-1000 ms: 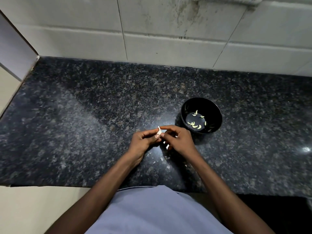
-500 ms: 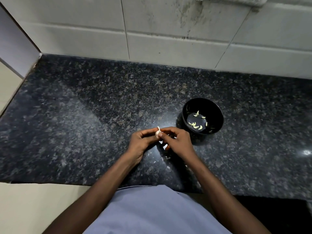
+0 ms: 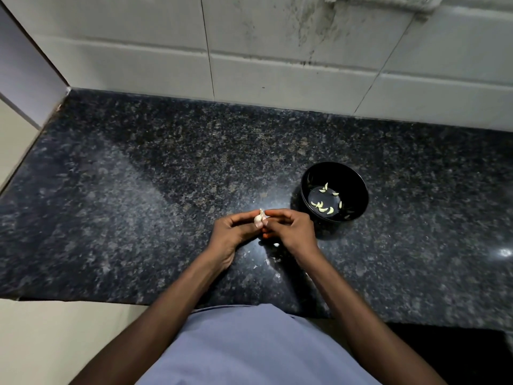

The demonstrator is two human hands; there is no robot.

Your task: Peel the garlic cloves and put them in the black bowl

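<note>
Nearest, we see a blue-grey shirt [image 3: 249,348] at the counter's front edge, with both bare forearms reaching out over the dark speckled granite counter [image 3: 125,204]. Just past the front edge, a few pale skin scraps [image 3: 268,261] lie on the stone between the wrists, and one small white bit [image 3: 276,245] sits just beside the right hand.

Midway across the counter, we find the left hand [image 3: 231,234] and right hand [image 3: 291,232] meeting fingertip to fingertip. A garlic clove [image 3: 258,218], whitish with papery skin, is held between them above the stone. Left thumb and fingers are curled round its lower part; right thumb and forefinger pinch it at the top. Other right fingers are curled under; we cannot tell if they hold anything.

Just beyond and right of the right hand stands the black bowl [image 3: 358,190], upright, toward the counter's right half, near the knuckles but apart. Inside it lie several peeled cloves [image 3: 323,209], pale yellow, scattered on the bottom.

Farthest, white wall tiles [image 3: 277,65] with dark stains run along the counter's back edge.
</note>
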